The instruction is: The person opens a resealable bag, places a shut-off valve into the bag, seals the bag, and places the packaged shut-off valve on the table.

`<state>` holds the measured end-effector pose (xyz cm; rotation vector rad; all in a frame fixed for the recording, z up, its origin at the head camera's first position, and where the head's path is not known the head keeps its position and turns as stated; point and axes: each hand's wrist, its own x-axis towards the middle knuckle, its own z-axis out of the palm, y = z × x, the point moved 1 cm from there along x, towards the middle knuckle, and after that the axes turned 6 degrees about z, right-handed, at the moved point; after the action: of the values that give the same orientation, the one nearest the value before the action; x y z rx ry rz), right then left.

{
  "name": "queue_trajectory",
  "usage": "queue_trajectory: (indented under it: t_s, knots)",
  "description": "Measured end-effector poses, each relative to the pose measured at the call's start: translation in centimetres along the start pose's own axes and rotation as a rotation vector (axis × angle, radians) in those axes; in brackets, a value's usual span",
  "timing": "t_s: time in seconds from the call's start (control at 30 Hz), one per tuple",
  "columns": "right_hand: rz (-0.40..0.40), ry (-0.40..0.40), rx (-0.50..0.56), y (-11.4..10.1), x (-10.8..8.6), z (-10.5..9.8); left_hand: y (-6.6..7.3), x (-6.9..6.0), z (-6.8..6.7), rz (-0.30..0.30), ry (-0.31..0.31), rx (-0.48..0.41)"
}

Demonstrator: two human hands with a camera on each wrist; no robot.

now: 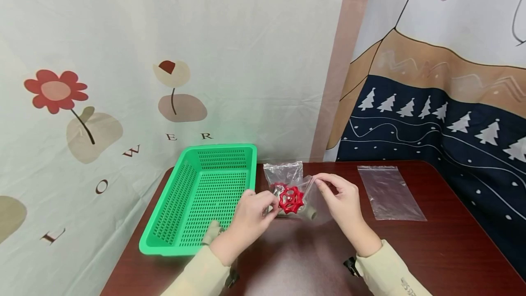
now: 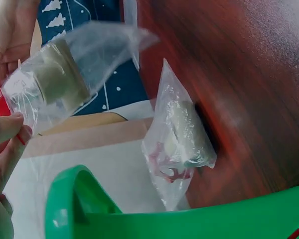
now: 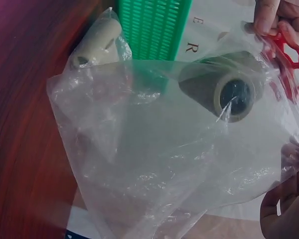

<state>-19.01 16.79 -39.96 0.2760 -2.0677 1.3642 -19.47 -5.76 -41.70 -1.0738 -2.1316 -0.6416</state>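
Note:
A valve with a red handwheel (image 1: 291,200) and a grey-beige body (image 2: 60,74) is in a clear plastic bag (image 3: 139,164), wheel at the bag's mouth. My left hand (image 1: 255,211) pinches the bag's mouth beside the wheel's left edge; whether it also grips the wheel is unclear. The right hand (image 1: 343,200) pinches the opposite side of the mouth between thumb and fingers. In the right wrist view the bag hangs below the hands, the valve body's round opening (image 3: 235,97) visible through the film. Behind, another bagged valve (image 2: 182,129) lies on the table.
On the left stands a green perforated basket (image 1: 252,168), with a beige valve-like piece (image 1: 212,231) at its near end, partly behind my left wrist. A flat clear zip bag (image 1: 390,193) lies on the dark red table (image 1: 448,250) to the right. Printed cloth (image 1: 267,58) hangs behind.

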Motion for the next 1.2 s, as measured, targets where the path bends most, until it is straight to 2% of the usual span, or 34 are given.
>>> queue_trajectory:
  t_s: [0.1,0.2,0.37,0.5,0.67,0.73,0.83,0.97,1.1,1.2]
  knots:
    - [0.019,0.000,0.014,0.3,0.0,0.0,0.1,0.1,-0.1,0.062,0.024,0.007]
    - [0.041,0.002,0.017,0.7,0.0,0.1,0.2,0.2,-0.2,0.065,0.016,-0.050]
    - [0.114,-0.012,0.017,1.1,-0.3,0.1,0.2,0.2,-0.2,0.014,-0.014,-0.216]
    - [0.155,-0.026,0.015,1.3,-0.4,0.2,0.2,0.2,-0.3,-0.039,-0.051,-0.309]
    - [0.160,-0.020,-0.012,1.3,-0.4,0.3,0.4,0.4,-0.5,-0.118,-0.116,-0.426]
    - [0.144,-0.008,-0.026,1.2,-0.4,0.3,0.6,0.4,-0.5,-0.147,-0.133,-0.444]
    - [0.117,0.013,-0.033,1.0,-0.4,0.4,0.8,0.6,-0.6,-0.185,-0.130,-0.412]
    - [0.099,0.026,-0.020,1.0,-0.4,0.4,0.9,0.7,-0.5,-0.218,-0.086,-0.326]
    - [0.102,0.026,-0.012,0.9,-0.5,0.5,0.9,0.7,-0.4,-0.196,-0.061,-0.256]
    - [0.105,0.020,-0.010,0.8,-0.5,0.6,1.0,0.9,-0.5,-0.157,-0.073,-0.217]
